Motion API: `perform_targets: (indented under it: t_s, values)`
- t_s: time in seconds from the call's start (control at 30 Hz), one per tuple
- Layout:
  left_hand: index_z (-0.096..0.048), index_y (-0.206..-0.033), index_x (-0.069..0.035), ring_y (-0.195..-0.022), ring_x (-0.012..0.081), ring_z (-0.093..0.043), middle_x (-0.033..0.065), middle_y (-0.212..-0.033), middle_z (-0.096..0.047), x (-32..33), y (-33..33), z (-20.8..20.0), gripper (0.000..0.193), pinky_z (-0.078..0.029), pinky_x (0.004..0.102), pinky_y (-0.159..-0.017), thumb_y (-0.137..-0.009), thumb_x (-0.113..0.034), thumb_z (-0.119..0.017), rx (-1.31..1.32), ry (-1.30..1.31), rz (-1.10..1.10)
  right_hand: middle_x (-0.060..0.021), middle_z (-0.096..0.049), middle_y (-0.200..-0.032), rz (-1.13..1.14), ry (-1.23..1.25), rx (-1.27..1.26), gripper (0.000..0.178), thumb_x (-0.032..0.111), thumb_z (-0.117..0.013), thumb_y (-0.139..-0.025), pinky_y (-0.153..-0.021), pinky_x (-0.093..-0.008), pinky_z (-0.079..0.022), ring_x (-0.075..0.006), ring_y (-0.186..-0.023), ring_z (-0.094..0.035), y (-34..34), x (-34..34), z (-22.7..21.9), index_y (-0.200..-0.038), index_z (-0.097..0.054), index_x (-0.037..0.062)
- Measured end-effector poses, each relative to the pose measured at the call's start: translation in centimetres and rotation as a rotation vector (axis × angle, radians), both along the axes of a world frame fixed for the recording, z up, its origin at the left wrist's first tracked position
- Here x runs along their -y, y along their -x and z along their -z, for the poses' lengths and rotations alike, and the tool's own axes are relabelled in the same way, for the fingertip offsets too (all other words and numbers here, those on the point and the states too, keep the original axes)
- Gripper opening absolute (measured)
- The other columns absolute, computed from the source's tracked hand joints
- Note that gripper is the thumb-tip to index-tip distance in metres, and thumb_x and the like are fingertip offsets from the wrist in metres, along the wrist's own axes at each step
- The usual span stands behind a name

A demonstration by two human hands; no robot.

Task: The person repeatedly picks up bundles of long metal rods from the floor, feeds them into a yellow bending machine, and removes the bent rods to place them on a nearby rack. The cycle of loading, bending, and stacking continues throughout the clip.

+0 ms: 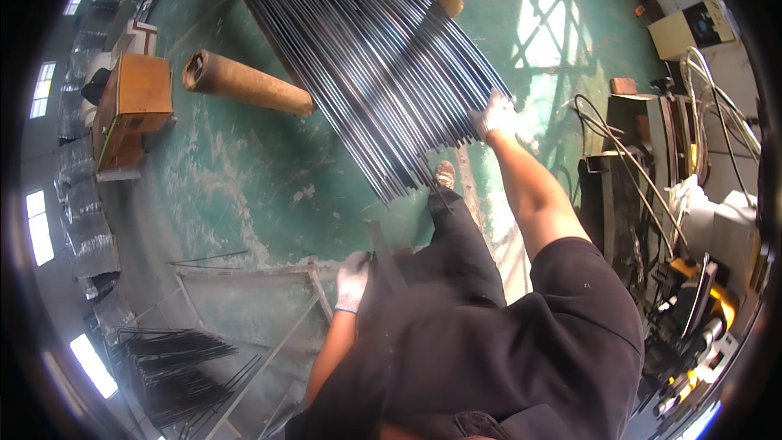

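A wide layer of long, thin dark metal rods (383, 57) slants from the upper middle toward me, its near ends uneven. My right hand (495, 116), in a whitish glove, reaches forward to the right near corner of this layer. Its fingers are closed over the outermost rod ends, though glare washes out part of them. My left hand (353, 281), also gloved, is low beside my left thigh, away from the rods. A flat dark strip (384, 254) stands beside it; I cannot tell whether the hand holds it, as the fingers blend with the dark clothing.
Brown cardboard tubes (252, 91) lie beside the rods on the worn green floor (244, 147). A brown box (142, 94) is at the left. More dark rods (179, 367) rest by a metal frame (244, 270), lower left. Cables (623, 147) and equipment crowd the right.
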State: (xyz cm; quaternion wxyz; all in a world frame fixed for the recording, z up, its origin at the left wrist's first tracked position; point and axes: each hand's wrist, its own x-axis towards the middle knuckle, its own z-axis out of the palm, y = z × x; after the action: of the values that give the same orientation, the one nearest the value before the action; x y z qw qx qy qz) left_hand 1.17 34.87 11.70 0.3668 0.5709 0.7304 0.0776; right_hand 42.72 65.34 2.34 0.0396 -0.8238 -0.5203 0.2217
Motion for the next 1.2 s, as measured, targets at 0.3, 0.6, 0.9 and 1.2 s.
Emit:
perform_targets:
  t_s: [0.3, 0.6, 0.9, 1.2]
  values:
    - [-0.075, -0.113, 0.001, -0.102, 0.0242, -0.073, 0.0151, -0.108, -0.076, -11.0, -1.8, -3.7, 0.029, -0.056, 0.0358, -0.093, -0.091, -0.018, -0.07, 0.099, 0.106, -0.286, -0.0193, -0.056, -0.135, -0.007, 0.038, 0.295, 0.099, 0.058, -0.084, -0.081, -0.109, -0.0474, -0.044, -0.035, -0.128, -0.054, 4.5, -8.1, 3.2, -0.146, -0.044, -0.0037]
    - [-0.074, -0.119, -0.005, -0.119, 0.0408, -0.067, 0.0208, -0.123, -0.072, -12.6, -4.5, -1.0, 0.034, -0.052, 0.0461, -0.106, -0.095, -0.027, -0.065, 0.149, 0.299, 0.017, -0.0215, -0.079, -0.102, -0.218, 0.17, 0.001, 0.028, 0.018, -0.055, -0.098, -0.086, -0.0459, -0.062, -0.0366, -0.096, -0.079, 3.0, -5.6, 4.6, -0.095, -0.081, 0.0059]
    - [-0.074, -0.114, -0.004, -0.105, 0.0348, -0.074, 0.0208, -0.11, -0.076, -18.4, -5.9, -4.4, 0.027, -0.057, 0.0404, -0.093, -0.094, -0.019, -0.064, 0.164, 0.07, -0.124, -0.0222, -0.078, -0.102, -0.341, 0.269, -0.108, 0.036, 0.038, -0.079, -0.083, -0.09, -0.0447, -0.061, -0.0375, -0.102, -0.077, 1.1, -7.8, 0.7, -0.098, -0.082, 0.0055]
    - [-0.074, -0.115, -0.004, -0.114, 0.0412, -0.069, 0.0223, -0.117, -0.074, -15.3, -7.5, -4.2, 0.031, -0.054, 0.0456, -0.102, -0.092, -0.023, -0.063, 0.166, 0.157, 0.08, -0.0182, -0.076, -0.089, 0.016, 0.222, -1.014, 0.043, 0.026, -0.082, -0.093, -0.075, -0.0388, -0.062, -0.0305, -0.079, -0.075, 1.3, -4.7, 4.0, -0.111, -0.069, -0.0103]
